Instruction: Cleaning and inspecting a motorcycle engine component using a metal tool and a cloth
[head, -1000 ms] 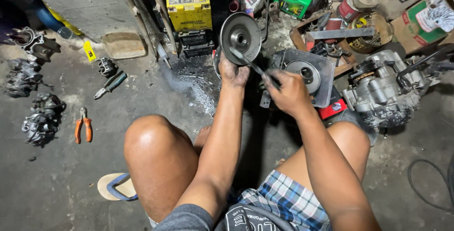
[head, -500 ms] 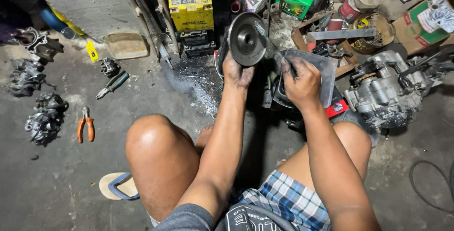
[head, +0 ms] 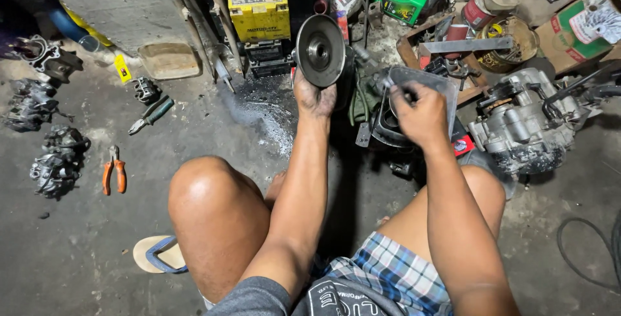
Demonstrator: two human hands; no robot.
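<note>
Item: round metal pulley disc (head: 320, 49), held upright at twelve o'clock, left hand (head: 315, 99) clenched on its lower rim. Right hand (head: 422, 114), at two o'clock, gripped a grey metal cover plate (head: 432, 83) over a dark housing (head: 387, 128). Engine block (head: 524, 128) lay at three o'clock; orange pliers (head: 114, 170) at nine. Risk, as judged: greasy fingers could let the disc slip onto the concrete floor (head: 77, 245).

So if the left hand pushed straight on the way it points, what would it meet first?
Probably the black battery under the yellow battery, beyond the metal disc that the left hand holds; depth is unclear.
</note>
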